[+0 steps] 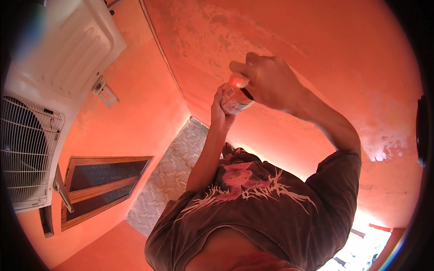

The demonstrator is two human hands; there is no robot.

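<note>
Up in front of my chest, my left hand (219,107) is closed around a small printed carton or packet (238,107), red and white, with its lower face turned toward me. My right hand (270,80) is bent over the packet's top, its fingers curled together. Beneath those fingers a rounded, bright orange-red shape (239,80) shows, and beside it a narrow dark strip (247,94). What exactly the right hand grips is partly hidden, and I cannot tell its kind. The two hands are close together at the packet.
Orange walls (316,36) surround me, one with peeling patches (217,27). At the left hangs a white air-conditioner outdoor unit (58,77) on a bracket (105,90). Below it is a wood-framed window (108,185). Grey patterned flooring (167,171) shows behind my left arm; a bright opening (370,244) lies lower right.
</note>
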